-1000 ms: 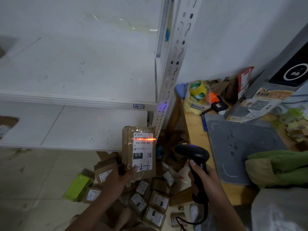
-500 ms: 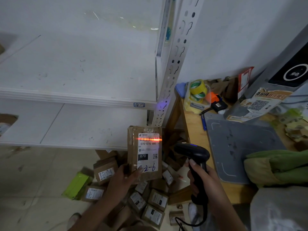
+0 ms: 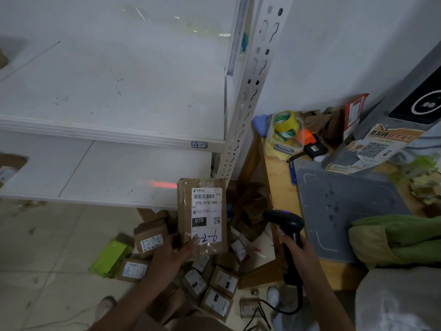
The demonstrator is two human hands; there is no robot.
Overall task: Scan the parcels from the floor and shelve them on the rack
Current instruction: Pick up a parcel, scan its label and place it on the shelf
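My left hand (image 3: pixel 168 255) grips the lower edge of a brown cardboard parcel (image 3: pixel 185 211), held upright with its white label facing me; "4-2-9" is handwritten on the label. To its right, my right hand (image 3: pixel 299 253) holds a black handheld barcode scanner (image 3: pixel 284 222) by its grip. The scanner's red line falls on the lower rack shelf (image 3: pixel 107 173), just left of the parcel's top. The white rack's upper shelf (image 3: pixel 119 91) carries a tag reading "4-2". Several small parcels (image 3: pixel 214 283) lie heaped on the floor below my hands.
A slotted white rack post (image 3: pixel 248 99) stands between shelves and a wooden desk (image 3: pixel 278 182) at right. The desk holds a grey mat (image 3: pixel 346 206), tape rolls (image 3: pixel 285 125), a grey kiosk and a green cloth (image 3: pixel 396 240). A green packet (image 3: pixel 109 256) lies on the tiled floor.
The parcel has shifted right and slightly down. The red scan line has left the label's barcode and now falls on the lower shelf beside the parcel.
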